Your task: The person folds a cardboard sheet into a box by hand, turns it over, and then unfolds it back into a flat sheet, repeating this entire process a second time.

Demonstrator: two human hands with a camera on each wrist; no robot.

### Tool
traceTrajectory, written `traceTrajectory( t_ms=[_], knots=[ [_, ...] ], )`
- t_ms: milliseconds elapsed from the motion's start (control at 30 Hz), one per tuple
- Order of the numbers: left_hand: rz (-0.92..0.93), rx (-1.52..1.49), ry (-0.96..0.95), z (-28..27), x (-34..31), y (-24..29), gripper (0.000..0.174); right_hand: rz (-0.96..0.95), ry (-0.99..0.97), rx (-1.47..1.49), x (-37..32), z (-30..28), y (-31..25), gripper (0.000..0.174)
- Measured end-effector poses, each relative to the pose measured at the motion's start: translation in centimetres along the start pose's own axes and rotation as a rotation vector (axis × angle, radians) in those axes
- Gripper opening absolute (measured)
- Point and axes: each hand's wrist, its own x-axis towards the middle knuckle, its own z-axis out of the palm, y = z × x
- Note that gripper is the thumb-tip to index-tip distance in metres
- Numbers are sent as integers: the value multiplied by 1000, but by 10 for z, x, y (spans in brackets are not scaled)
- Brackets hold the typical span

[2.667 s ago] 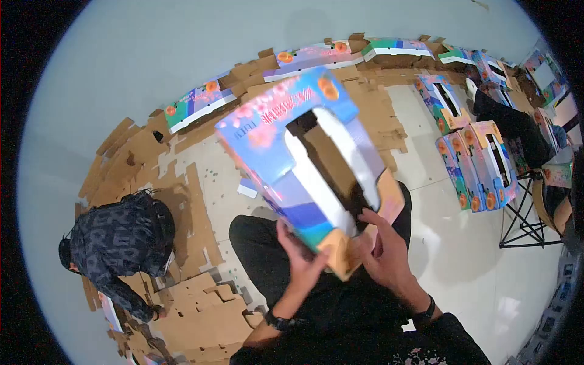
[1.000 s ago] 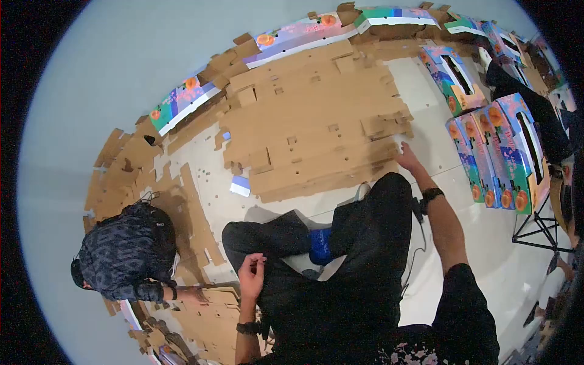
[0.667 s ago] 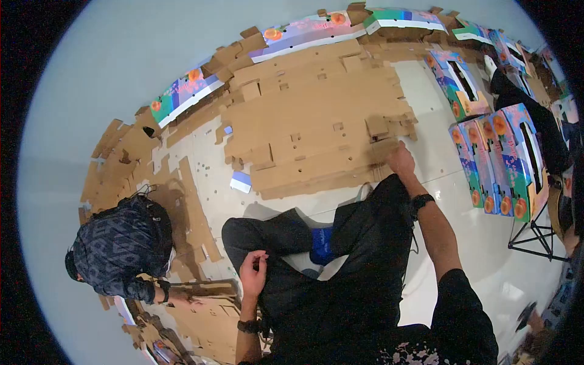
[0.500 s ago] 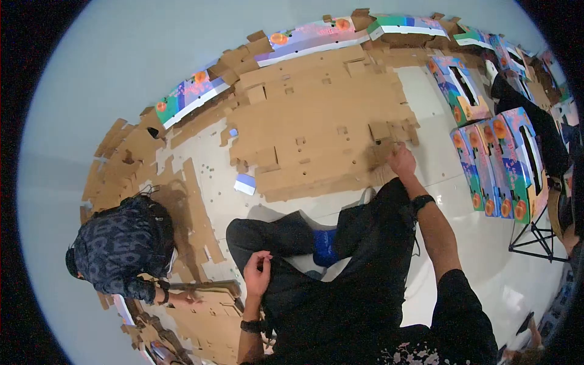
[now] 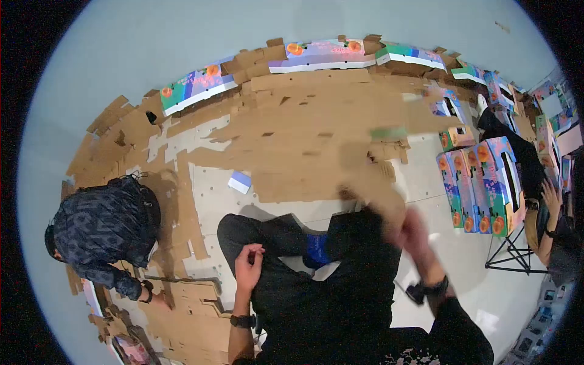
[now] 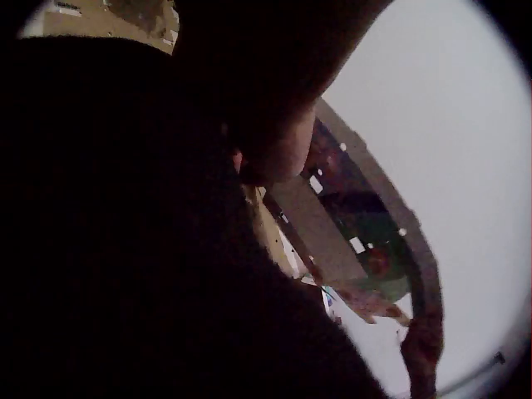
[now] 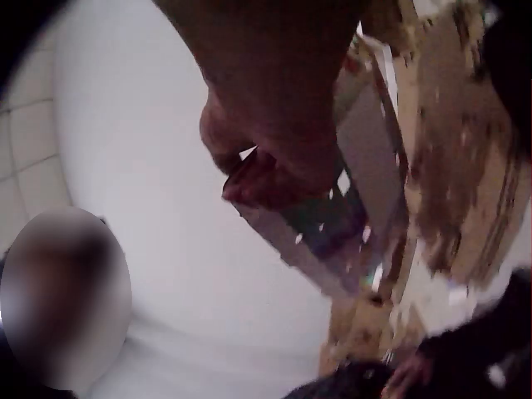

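Note:
My right hand (image 5: pixel 415 234), blurred by motion, grips the near right edge of a flat cardboard sheet (image 5: pixel 376 198), raised off the brown sheets (image 5: pixel 304 128) on the floor. In the right wrist view the hand (image 7: pixel 278 158) pinches the edge of the sheet, whose printed side (image 7: pixel 341 233) shows. Fingers loosely curled and empty, my left hand (image 5: pixel 249 267) rests on my left thigh. The left wrist view shows it dark (image 6: pixel 278 150), with the printed sheet (image 6: pixel 382 241) beyond.
Someone in a patterned jacket (image 5: pixel 109 222) bends over cardboard (image 5: pixel 188 310) at the left. Several printed boxes (image 5: pixel 480 188) stand at the right, beside a folding stool (image 5: pixel 517 255) and another person (image 5: pixel 553 213). More printed cartons (image 5: pixel 328 56) line the wall. A small card piece (image 5: pixel 239 182) lies before me.
The box I held earliest is gone from my hands. My right hand has since reached to the flat sheets, taken an edge and drawn back towards me, lifting a sheet. My left hand stays on the thigh.

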Motion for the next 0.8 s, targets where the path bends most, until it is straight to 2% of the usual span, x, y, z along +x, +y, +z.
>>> traceTrajectory(
  t_ms=[67,100,167,267,300,333,433,500,567,633,733,800],
  knots=[
    [-45,68,-53,-4,-2,4,16,320,-542,-247,-40,85,23,44],
    [-62,104,-81,-7,-2,4,17,360,-794,-346,-45,119,36,56],
    [-114,102,-112,-13,-14,-13,21,241,-986,-314,-55,149,77,62],
    [-219,54,-125,-29,-38,-58,27,344,-520,-952,-101,88,140,56],
    [-246,39,-119,-32,-43,-70,29,322,-255,-1124,-101,88,140,53],
    [-267,29,-116,-35,-48,-80,31,276,-43,-1620,-123,65,158,56],
    [-131,82,-28,-35,-44,-73,37,146,69,-1622,-128,46,140,56],
    [98,232,93,-34,-38,-33,55,-34,417,-1184,-120,65,141,59],
    [199,232,112,-32,-36,-18,76,-146,562,-972,-108,69,135,62],
    [146,89,30,-35,-47,-21,98,-177,525,-1011,-93,64,129,63],
    [65,-50,6,-34,-51,-32,104,-264,317,-1243,-82,36,136,49],
    [78,-106,36,-31,-48,-38,100,-296,260,-1220,-76,31,135,41]
  ],
)
